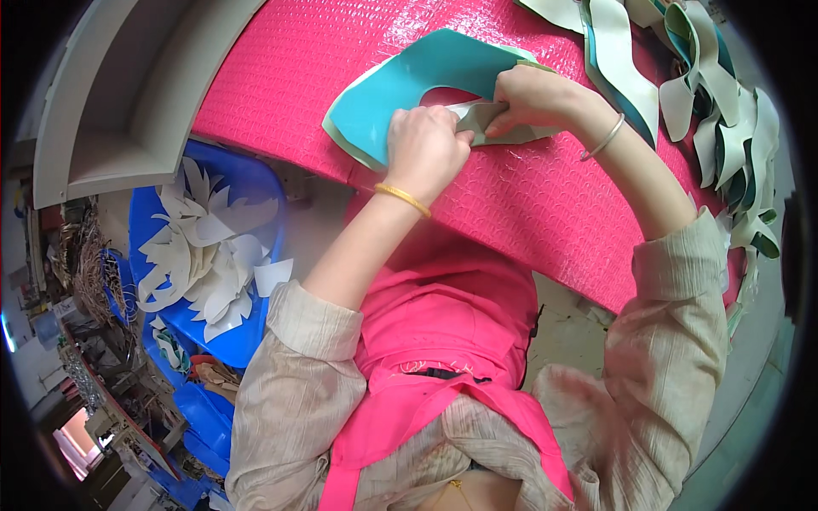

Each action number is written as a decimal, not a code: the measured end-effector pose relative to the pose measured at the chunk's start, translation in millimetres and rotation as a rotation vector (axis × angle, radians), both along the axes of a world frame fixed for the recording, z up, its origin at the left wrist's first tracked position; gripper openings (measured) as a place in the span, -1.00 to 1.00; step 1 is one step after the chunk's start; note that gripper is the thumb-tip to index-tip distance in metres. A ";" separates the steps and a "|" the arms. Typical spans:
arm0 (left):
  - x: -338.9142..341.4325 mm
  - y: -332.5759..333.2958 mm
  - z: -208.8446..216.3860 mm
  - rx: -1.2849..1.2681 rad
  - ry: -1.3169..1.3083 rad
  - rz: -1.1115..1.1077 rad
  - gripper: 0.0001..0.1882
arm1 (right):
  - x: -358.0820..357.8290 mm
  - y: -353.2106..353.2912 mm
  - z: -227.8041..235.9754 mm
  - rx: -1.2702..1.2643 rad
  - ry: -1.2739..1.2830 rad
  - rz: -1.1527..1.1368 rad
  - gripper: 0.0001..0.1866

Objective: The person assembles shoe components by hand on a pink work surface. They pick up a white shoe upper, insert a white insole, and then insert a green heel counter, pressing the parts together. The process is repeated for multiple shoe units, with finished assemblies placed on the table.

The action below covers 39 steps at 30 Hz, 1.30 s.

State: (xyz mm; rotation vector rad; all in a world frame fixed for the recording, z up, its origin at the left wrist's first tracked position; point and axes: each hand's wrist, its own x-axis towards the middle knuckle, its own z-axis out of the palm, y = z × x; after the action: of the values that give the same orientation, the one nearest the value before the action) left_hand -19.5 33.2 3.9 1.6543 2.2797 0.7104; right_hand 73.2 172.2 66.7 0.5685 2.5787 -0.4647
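Note:
A curved, U-shaped sheet piece point(400, 77), teal on its upper face with pale green-cream layers showing at the rim, lies on the pink table cover. It looks like a shoe-upper cutting. My left hand point(424, 146) is closed on its near inner edge, fingers bent and thumb toward the middle. Just to the right, my right hand point(532, 100) grips the other arm of the piece, with the thumb pressed onto a pale folded strip point(477, 117) between the hands. The fingers of both hands partly hide the edge they grip.
The pink quilted table cover point(281, 94) glints under plastic. Several similar cream and teal pieces point(626, 60) hang or lie along the right side. A grey shelf box point(102, 111) borders the upper left. Below it, a blue bin point(268, 192) holds white offcuts point(226, 281).

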 end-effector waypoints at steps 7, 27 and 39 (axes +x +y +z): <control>-2.4 6.4 7.3 -0.136 0.047 -0.034 -0.69 | 1.8 -3.0 -13.4 0.134 0.044 0.043 -0.63; 33.0 -24.7 -19.4 0.303 0.281 -0.302 -0.61 | -0.7 -9.0 -18.8 0.315 -0.047 0.292 -0.84; 55.3 -9.4 -19.1 0.315 0.166 -0.249 -0.59 | 5.2 3.1 -9.1 0.388 -0.210 0.380 -0.83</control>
State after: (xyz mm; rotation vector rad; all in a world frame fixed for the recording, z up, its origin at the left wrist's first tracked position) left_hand 35.8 23.8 -15.3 2.1678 2.0925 0.9397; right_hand 78.4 175.3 57.5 0.2206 2.4971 0.2157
